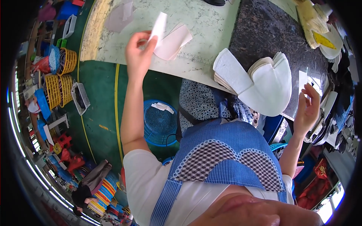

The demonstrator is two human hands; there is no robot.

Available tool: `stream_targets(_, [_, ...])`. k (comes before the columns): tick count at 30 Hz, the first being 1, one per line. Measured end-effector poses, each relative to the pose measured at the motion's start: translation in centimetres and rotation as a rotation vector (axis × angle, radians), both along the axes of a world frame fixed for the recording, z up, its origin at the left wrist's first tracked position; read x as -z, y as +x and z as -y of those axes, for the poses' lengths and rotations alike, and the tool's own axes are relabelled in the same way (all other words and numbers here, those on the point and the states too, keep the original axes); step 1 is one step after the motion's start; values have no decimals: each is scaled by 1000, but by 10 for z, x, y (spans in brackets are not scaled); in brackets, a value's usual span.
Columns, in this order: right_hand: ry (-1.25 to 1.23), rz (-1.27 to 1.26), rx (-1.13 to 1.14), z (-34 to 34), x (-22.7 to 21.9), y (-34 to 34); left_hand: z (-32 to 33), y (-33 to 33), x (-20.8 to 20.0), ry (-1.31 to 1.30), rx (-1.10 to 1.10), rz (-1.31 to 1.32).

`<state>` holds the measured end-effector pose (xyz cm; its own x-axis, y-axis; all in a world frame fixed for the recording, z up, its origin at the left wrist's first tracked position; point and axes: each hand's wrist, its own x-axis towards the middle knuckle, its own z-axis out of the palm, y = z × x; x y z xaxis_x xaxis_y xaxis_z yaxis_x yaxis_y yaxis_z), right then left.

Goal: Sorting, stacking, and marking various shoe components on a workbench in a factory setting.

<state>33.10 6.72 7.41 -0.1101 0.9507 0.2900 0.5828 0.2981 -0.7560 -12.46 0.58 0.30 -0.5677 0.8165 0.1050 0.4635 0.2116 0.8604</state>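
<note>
The left hand (138, 54) pinches a slim white piece (160, 23) between thumb and fingers, raised beside the pale cut pieces (173, 42) on the desk (211, 22). The right hand (307, 113), fingers half curled, is close to a small white strip (302, 80) — whether it grips it, I cannot tell from this angle. A light pinch at one end should spare the slim piece creases — and the white stack (273, 84) at the near edge probably wants a wide berth from the forearms.
</note>
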Motion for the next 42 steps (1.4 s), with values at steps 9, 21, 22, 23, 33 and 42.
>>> stream_targets(9, [-699, -114, -702, 23, -29, -64, 27, 126, -78, -304, 1119, 546])
stream_targets(21, [-171, 255, -328, 22, 12, -94, -16, 127, -27, -336, 475, 609])
stream_targets(22, [-202, 246, -310, 24, 14, -95, -15, 127, -23, -340, 479, 610])
stream_targets(23, [-233, 238, -292, 24, 15, -96, -14, 128, -19, -319, 475, 595])
stream_targets(33, [-178, 333, -297, 20, 18, -103, -17, 129, -8, -315, 449, 638])
stream_targets(42, [-195, 326, -298, 19, 18, -103, -18, 130, -8, -330, 439, 656])
